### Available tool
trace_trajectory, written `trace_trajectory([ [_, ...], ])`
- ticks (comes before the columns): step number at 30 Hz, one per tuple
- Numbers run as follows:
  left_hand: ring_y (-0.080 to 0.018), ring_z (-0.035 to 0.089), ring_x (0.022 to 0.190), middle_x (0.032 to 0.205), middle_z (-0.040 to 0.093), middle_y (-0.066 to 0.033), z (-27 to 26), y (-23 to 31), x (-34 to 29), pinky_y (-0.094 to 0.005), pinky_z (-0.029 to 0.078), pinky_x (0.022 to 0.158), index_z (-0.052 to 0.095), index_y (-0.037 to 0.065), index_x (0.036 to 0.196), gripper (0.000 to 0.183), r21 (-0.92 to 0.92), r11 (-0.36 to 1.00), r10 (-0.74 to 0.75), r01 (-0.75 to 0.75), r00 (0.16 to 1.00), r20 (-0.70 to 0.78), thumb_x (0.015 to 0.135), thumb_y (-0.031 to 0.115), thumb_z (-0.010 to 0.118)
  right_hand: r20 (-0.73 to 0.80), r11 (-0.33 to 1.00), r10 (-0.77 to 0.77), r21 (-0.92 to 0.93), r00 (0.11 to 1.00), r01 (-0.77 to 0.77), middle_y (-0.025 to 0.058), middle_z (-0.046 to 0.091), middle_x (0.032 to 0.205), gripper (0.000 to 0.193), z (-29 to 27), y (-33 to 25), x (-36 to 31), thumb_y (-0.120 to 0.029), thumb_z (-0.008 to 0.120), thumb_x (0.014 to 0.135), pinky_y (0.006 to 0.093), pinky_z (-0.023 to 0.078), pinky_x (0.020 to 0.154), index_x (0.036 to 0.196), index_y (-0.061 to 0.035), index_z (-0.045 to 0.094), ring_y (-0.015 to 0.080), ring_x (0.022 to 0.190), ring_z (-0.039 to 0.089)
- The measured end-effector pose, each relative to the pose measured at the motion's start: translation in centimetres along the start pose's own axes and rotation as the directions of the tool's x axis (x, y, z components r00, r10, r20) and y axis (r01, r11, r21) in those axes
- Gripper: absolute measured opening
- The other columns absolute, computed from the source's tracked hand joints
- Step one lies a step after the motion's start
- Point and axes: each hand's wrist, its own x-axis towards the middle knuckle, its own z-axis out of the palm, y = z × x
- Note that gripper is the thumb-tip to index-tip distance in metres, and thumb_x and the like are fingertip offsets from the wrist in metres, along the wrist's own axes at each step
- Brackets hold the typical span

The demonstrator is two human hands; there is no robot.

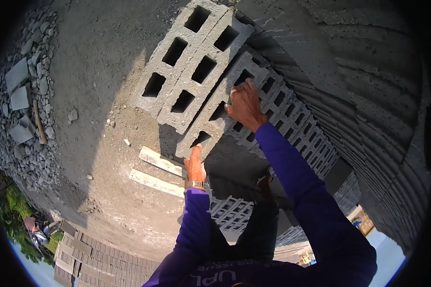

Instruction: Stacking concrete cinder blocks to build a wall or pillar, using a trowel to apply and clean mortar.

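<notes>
A grey hollow concrete block (209, 126) with three rectangular holes lies slanted in front of me, between both hands. My left hand (195, 165) is closed on its near end, fingertips at the rim of the nearest hole. Farther up the same block, my right hand (246, 104) grips its right side, fingers bent over the edge by the far hole. Two more hollow blocks (186, 71) stand side by side just to the left, holes facing up. Parts of the block's far end are hidden behind my right fingers.
Several rows of hollow blocks (297, 125) run along the right beside a ridged grey wall (359, 91). Two pale wooden planks (157, 183) lie on the dirt at left. Farther left are gravel (33, 153), broken slabs (20, 98), a motorbike (39, 232) and stacked grey blocks (105, 253).
</notes>
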Motion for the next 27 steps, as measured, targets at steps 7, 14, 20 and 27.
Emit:
trace_trajectory([
  [7,-0.0305,0.058,0.098,0.117,0.05,-0.0189,3.0,0.1,-0.5,-0.0478,0.057,0.082,0.052,-0.01,0.112,0.053,-0.04,0.995,0.087,-0.09,0.994,-0.062,0.073,0.015,0.078,-0.034,0.999,0.004,0.053,0.999,-0.002,0.0235,0.067,0.08,0.03,-2.5,1.5,2.0,-0.02,0.076,0.068,0.0436,0.034,0.108,0.083,0.005,0.068,0.0351,0.094,0.061],
  [14,-0.0148,0.042,0.068,0.071,0.05,-0.0028,7.7,0.9,0.7,-0.0339,0.037,0.062,0.056,-0.004,0.063,0.042,0.284,0.942,0.223,-0.176,0.964,-0.144,0.077,0.03,0.075,-0.079,1.0,0.017,0.025,0.997,-0.016,0.0222,0.067,0.08,0.028,-3.3,4.4,4.6,-0.021,0.077,0.068,0.045,0.036,0.106,0.08,0.0032,0.068,0.0356,0.09,0.063],
  [20,-0.0101,0.03,0.064,0.059,0.037,-0.0002,6.4,0.2,1.1,-0.042,0.044,0.075,0.029,0.013,0.055,0.066,0.313,0.932,0.178,-0.184,0.983,0.047,0.083,0.058,0.068,-0.146,0.987,-0.12,-0.121,0.982,0.103,0.02,0.067,0.097,0.05,-2.5,6.1,3.9,-0.037,0.077,0.076,0.0469,0.034,0.106,0.098,0.0061,0.065,0.0345,0.104,0.059],
  [27,-0.0193,0.057,0.095,0.1,0.049,-0.0029,-0.8,-4.4,-2.2,-0.0342,0.048,0.078,0.05,0.008,0.125,0.062,0.334,0.898,0.302,-0.287,0.953,0.007,0.087,0.056,0.063,-0.37,0.842,0.266,0.538,0.89,-0.028,0.0192,0.067,0.102,0.047,-0.1,4.3,-9.3,-0.037,0.067,0.084,0.046,0.042,0.095,0.11,0.0021,0.064,0.0342,0.105,0.061],
])
